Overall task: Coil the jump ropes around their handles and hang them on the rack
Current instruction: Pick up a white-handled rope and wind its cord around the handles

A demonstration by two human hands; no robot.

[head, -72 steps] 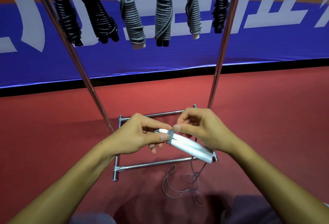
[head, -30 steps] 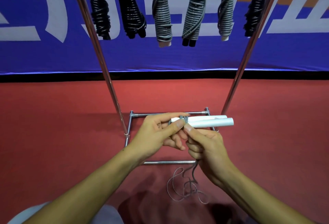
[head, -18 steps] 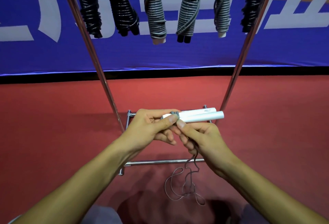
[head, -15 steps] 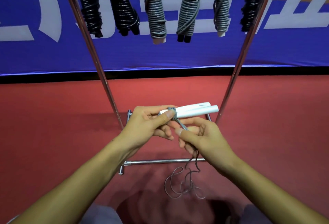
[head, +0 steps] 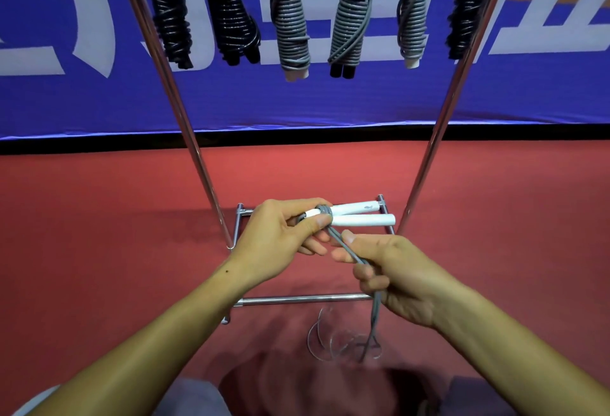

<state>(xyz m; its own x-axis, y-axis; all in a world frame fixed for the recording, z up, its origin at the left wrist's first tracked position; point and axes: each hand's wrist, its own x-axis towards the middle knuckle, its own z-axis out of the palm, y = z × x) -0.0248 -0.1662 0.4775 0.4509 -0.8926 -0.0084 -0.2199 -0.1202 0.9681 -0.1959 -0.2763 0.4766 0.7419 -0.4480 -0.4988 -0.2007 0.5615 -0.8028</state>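
Left hand (head: 280,237) pinched both white handles (head: 359,216) together at the cord end, level, above the rack (head: 297,300) base. Right hand (head: 396,270) was clamped on the grey cord (head: 343,247), taut. Cord likely light, limp, fairly slick; best gripped close to the wraps. Few turns on; slack lay on the floor (head: 99,234).
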